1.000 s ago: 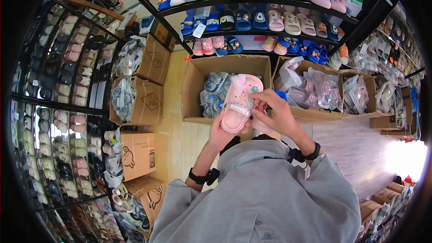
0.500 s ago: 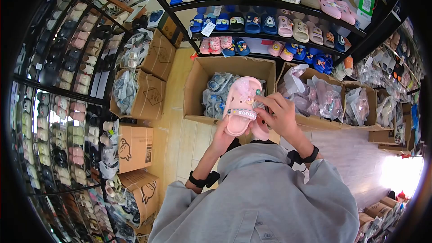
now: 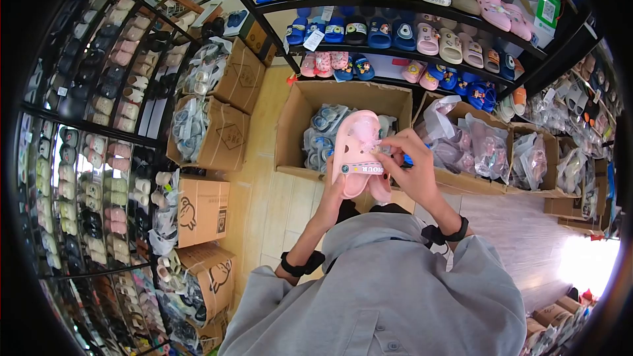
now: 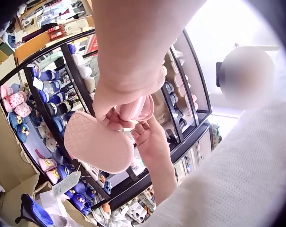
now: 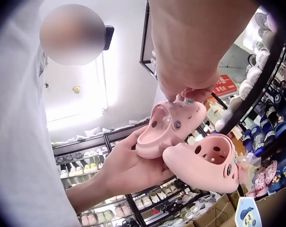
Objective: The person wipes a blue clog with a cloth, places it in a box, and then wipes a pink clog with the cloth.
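Note:
A pink clog with charms and a lettered strap is held toe up in the left hand; a second pink clog hangs beside it. Thumb and fingertips of the right hand pinch at a charm on the first clog's upper. The right wrist view shows both clogs, one across the left palm, the other beside it, with a cartoon tag below. One clog's patterned sole faces the left wrist camera.
An open carton of bagged shoes stands just beyond the hands, with more cartons to its right. Black shelves of clogs and slides rise behind. Further cartons and a shoe rack line the left side.
The first clog has tilted more upright and its strap lettering has shifted round to the right. The right fingers have closed in on its upper. The head view has turned slightly.

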The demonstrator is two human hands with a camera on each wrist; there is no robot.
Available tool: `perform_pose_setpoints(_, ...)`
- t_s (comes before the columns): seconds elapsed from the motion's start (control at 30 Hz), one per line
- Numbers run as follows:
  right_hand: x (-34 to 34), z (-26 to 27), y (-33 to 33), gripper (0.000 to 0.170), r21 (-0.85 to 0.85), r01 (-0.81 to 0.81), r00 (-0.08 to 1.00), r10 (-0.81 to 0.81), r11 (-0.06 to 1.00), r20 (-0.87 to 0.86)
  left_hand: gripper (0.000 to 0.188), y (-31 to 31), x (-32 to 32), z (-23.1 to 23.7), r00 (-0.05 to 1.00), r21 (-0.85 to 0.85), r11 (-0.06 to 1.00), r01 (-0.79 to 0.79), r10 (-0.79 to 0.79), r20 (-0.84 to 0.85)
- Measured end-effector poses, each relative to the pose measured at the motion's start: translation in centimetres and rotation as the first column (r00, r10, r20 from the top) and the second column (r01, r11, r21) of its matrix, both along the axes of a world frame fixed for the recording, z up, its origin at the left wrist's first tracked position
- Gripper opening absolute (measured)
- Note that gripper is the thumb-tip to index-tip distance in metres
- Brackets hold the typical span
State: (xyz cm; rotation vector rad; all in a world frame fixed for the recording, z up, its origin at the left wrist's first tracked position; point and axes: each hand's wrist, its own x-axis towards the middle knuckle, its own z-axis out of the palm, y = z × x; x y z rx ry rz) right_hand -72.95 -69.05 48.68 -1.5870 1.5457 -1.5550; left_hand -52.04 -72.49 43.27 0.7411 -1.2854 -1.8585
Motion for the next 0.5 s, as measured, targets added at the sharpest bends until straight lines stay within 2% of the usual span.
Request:
perform_pose_setpoints(0.13, -0.5, 0.3, -0.3, 0.027, 0.083, -0.053, 0.999, 0.051, 0.995, 0.019, 0.069, -0.2, 0.1, 0.2, 0.989, -0.205, 0.979, -0.010, 0.040, 0.145)
perform_pose_setpoints(0.3, -1.0, 0.8, -0.7, 0.029, 0.195, -0.116, 0.993, 0.120, 0.974, -0.007, 0.065, 0.2, -0.3, 1.3, 0.975, -0.233, 0.972, -0.023, 0.073, 0.210)
perform_pose_setpoints(0.43, -0.6, 0.0, -1.1, 0.029, 0.204, -0.116, 0.993, 0.115, 0.972, 0.013, 0.062, 0.0, -0.6, 1.4, 0.958, -0.300, 0.952, -0.053, 0.134, 0.254)
perform_pose_setpoints(0.5, -0.2, -1.3, -1.5, 0.029, 0.212, -0.120, 0.991, 0.104, 0.970, 0.082, 0.060, -0.5, -0.4, 1.1, 0.931, -0.468, 0.883, -0.022, 0.188, 0.311)
